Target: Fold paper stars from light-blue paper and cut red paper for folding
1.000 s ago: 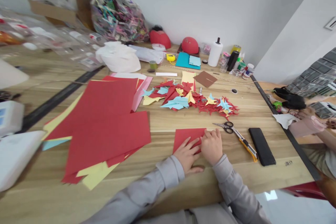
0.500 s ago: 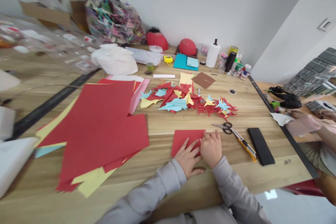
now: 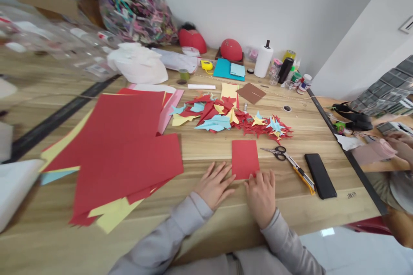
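Note:
A small rectangle of red paper (image 3: pixel 245 159) lies flat on the wooden table. My left hand (image 3: pixel 213 184) rests palm down just left of it, fingers spread, with the fingertips close to its left edge. At the paper's lower right corner is my right hand (image 3: pixel 262 197), its fingers bent together and closed on that corner. The fingertips partly hide the corner. Right of the paper lie scissors (image 3: pixel 279 153) and a yellow utility knife (image 3: pixel 303 177). Beyond it spreads a heap of folded red, blue and yellow paper shapes (image 3: pixel 217 123).
Large red sheets (image 3: pixel 129 154) with yellow and blue ones under them cover the left side. A black phone (image 3: pixel 320 176) lies at the right. Bottles, a white roll (image 3: pixel 263 61) and a stuffed plastic bag (image 3: pixel 137 13) line the wall. Another person's hand (image 3: pixel 402 144) shows far right.
The red paper has been turned and now lies upright, farther forward and narrower. My left hand has come off it to the left. My right hand has moved slightly down to its lower corner.

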`<state>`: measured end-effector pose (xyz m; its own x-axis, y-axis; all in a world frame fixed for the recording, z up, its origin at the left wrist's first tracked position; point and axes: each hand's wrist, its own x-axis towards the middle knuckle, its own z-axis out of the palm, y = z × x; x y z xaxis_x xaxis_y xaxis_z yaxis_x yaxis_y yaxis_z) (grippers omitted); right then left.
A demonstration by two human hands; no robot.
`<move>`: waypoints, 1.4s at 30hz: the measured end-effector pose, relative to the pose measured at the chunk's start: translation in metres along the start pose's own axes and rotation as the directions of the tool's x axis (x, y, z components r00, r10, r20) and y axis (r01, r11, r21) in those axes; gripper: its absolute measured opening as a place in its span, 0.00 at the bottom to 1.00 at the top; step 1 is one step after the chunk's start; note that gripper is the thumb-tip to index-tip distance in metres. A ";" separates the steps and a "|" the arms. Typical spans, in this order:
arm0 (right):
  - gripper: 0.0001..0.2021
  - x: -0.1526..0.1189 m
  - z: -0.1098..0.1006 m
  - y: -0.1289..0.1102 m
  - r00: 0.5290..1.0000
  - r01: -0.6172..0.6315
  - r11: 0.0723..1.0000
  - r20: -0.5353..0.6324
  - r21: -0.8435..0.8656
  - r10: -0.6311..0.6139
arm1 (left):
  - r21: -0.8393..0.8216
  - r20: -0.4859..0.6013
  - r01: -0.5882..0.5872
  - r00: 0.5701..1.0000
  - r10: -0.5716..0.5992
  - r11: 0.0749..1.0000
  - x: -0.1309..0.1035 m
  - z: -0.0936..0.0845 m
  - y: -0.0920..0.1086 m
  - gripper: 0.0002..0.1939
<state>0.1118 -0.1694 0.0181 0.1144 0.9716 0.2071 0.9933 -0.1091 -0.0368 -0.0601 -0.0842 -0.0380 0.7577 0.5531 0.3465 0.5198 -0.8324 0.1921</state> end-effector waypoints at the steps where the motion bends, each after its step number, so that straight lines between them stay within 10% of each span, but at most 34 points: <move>1: 0.10 -0.003 0.000 -0.001 1.000 0.007 1.000 -0.001 0.026 -0.007 | 0.002 -0.011 0.021 1.000 -0.021 1.000 0.001 0.000 0.002 0.22; 24: 0.17 0.005 0.012 -0.014 0.961 0.250 0.965 0.099 0.079 -0.257 | 0.079 -0.005 0.092 0.996 -0.092 0.993 0.031 -0.008 0.019 0.20; 42: 0.17 0.005 0.011 -0.011 0.961 0.225 0.967 0.134 0.121 -0.240 | 0.103 0.150 0.196 0.966 -0.210 0.975 0.057 0.000 0.011 0.42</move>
<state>0.1015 -0.1608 0.0088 -0.1302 0.9885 0.0767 0.9846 0.1380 -0.1072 -0.0113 -0.0616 -0.0157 0.6820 0.7143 0.1571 0.6960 -0.6998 0.1607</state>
